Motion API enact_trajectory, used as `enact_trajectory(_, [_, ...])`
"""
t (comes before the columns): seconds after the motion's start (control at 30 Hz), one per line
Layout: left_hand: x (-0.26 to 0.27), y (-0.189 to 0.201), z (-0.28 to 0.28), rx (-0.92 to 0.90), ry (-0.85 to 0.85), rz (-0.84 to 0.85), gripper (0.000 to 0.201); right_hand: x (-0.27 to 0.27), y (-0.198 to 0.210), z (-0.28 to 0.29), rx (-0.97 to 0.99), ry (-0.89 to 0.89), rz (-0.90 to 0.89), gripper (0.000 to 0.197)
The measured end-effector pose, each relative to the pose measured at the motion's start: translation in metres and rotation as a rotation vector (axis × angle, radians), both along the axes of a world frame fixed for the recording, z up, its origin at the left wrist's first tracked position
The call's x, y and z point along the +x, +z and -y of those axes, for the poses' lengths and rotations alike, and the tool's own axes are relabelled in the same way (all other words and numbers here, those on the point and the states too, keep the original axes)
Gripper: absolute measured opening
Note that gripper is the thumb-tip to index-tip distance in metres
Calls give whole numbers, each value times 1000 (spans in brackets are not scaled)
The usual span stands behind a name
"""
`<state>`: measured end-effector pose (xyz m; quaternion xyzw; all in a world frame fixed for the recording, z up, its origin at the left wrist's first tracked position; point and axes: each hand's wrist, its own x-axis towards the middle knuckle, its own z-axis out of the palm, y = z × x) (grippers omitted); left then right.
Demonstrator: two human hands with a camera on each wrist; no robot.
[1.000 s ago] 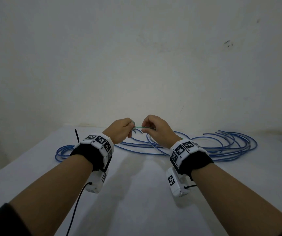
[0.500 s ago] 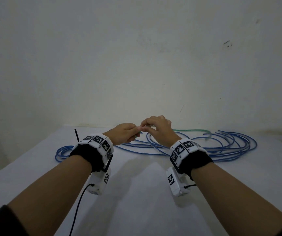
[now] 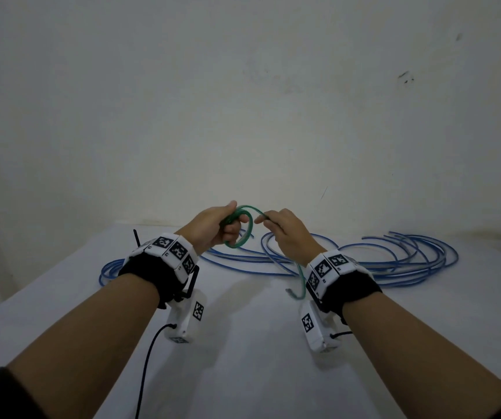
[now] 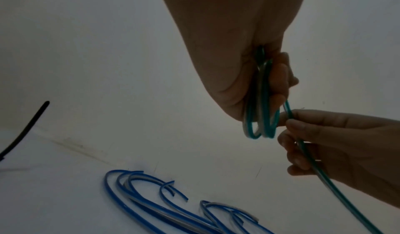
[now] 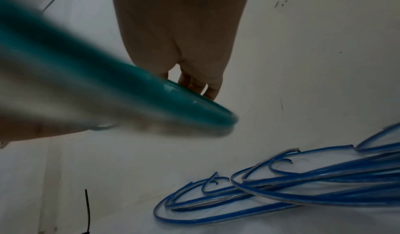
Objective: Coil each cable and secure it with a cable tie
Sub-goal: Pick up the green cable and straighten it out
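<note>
- Left hand (image 3: 222, 226) is gripping a small coil of green cable (image 3: 240, 228), fingers curled through its loops.
- Right hand (image 3: 285, 234) is pinching the tail just beside that grip; the free end is hanging below the right wrist.
- Advisable: feed each turn to matching size, keeping tension light.
- Black cable tie (image 4: 26, 128) is lying well left of the grip, unused.

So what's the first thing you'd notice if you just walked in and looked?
Probably the green cable held up in the middle: the left hand grips a few small loops of it, and the right hand pinches the loose tail beside them. Next, the heap of blue cables sprawled across the white table behind the hands. A thin black cable tie lies off to the left.
</note>
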<state>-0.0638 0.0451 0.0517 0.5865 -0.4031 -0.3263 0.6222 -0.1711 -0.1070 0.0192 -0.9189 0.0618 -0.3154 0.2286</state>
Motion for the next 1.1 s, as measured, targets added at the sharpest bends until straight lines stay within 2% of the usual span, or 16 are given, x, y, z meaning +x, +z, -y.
enact_trajectory(0.2, [-4, -1, 2, -75, -17, -125, 35, 3, -1, 0, 34, -42, -91, 35])
enact_trajectory(0.37, [0, 0, 2, -250, 42, -262, 33, -5, -7, 4, 251, -140, -123, 16])
enact_trajectory(0.47, [10, 7, 0, -392, 117, -371, 35, -11, -13, 9, 312, -177, -131, 17])
enact_trajectory(0.63, [20, 10, -2, -489, 172, -445, 35, -19, -11, 5, 435, -51, -112, 15])
enact_trajectory(0.77, [19, 7, 4, -539, 190, -512, 33, -12, -7, -8, 598, 118, -213, 30])
enact_trajectory(0.83, [16, 7, 5, -549, 202, -501, 32, -10, -6, -13, 674, 181, -241, 32])
enact_trajectory(0.93, [12, 5, 7, -537, 217, -429, 29, -10, -5, -20, 665, 231, -249, 19])
enact_trajectory(1.0, [10, 3, 11, -496, 235, -316, 28, -10, -3, -24, 672, 237, -221, 10])
enact_trajectory(1.1, [6, -4, 14, -406, 255, -89, 26, -8, 3, -30, 614, 238, -177, 10])
